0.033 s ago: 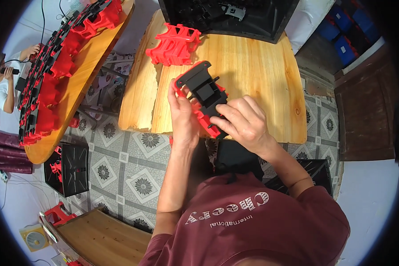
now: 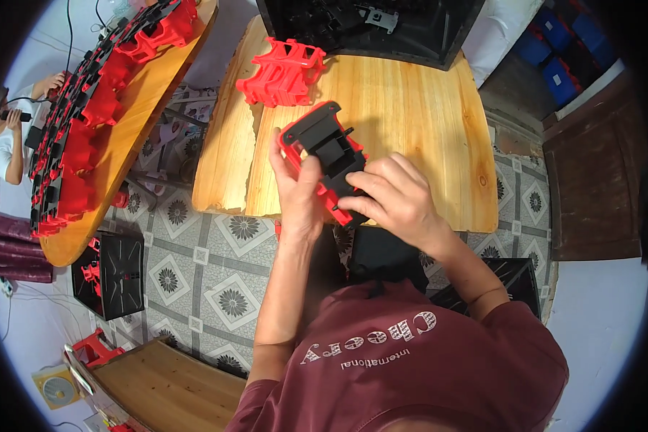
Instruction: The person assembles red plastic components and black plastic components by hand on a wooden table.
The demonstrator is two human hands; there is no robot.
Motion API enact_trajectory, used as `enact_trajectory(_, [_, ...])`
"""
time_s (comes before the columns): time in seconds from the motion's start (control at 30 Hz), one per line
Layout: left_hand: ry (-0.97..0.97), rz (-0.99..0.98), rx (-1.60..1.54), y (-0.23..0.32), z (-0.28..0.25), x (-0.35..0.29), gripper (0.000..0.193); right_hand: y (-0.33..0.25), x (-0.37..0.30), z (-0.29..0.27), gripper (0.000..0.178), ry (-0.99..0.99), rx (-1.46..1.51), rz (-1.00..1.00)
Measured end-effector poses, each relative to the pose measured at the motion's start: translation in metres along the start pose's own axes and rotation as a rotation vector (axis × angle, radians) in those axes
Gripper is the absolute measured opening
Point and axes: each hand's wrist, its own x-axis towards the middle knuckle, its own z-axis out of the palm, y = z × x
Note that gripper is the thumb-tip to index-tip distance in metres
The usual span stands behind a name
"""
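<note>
L hand [image 2: 299,198] closed on left edge of red/blk assy [image 2: 315,135], thumb on front face; assy sits btwn both hands' fingers, over near part of wooden table [image 2: 432,122]. R hand [image 2: 399,198] thumb & index slightly apart at assy's lower end, pinch vs. contact can't tell. Beyond L fingers: red frame stack [image 2: 281,78]; farther, blk crate [image 2: 428,45].

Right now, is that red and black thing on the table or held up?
Held up: the left hand grips the red-and-black part and the right hand touches its near end.
</note>
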Motion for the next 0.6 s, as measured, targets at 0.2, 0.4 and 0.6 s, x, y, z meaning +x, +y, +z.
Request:
enact_trajectory(0.2, [-0.072, -0.076, 0.024, 0.006, 0.027, -0.006, 0.095, 0.036, 0.029, 0.005, 0.050, 0.127, 0.397, 0.424])
enact_trajectory(0.4, [0.037, 0.170, 0.406, 0.018, 0.033, -0.005, 0.079, 0.039, 0.052, 0.017, 0.063, -0.280, 0.914, 0.526])
enact_trajectory(0.6, [0.237, 0.437, 0.102, 0.057, 0.054, 0.025, 0.036, 0.009, 0.050, 0.011, 0.075, -0.225, 1.088, 0.483])
